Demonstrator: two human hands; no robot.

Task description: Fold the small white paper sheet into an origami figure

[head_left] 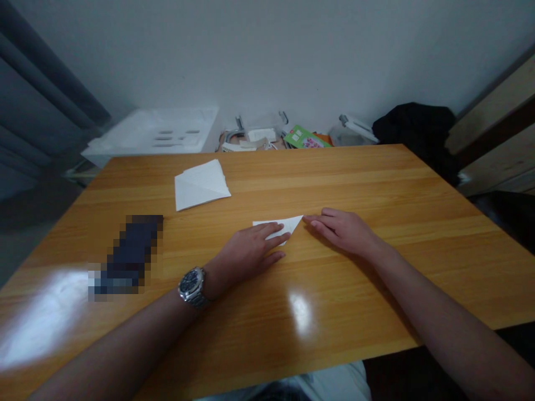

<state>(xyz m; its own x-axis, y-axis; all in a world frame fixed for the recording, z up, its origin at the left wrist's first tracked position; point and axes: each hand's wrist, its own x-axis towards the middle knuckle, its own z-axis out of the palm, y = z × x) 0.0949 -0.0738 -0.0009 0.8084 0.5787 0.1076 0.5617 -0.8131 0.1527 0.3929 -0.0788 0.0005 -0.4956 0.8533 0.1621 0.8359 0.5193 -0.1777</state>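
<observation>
A small folded sheet of white paper (292,224) lies on the wooden table, narrowing to a sharp point on its right. My left hand (254,245) rests flat across it, fingers spread and pressing on top, covering much of its left and near part. On that wrist is a metal watch (192,285). My right hand (345,229) lies on the table just right of the paper, index finger stretched out to its pointed tip and the other fingers partly bent. No grip on the paper shows there.
A stack of white paper sheets (203,186) lies at the back left of the table (355,178). Left of my arm is a dark, pixelated object (131,250). Behind the table stand a white foam box (179,128), a green booklet (305,137) and a black cloth-like heap (413,125).
</observation>
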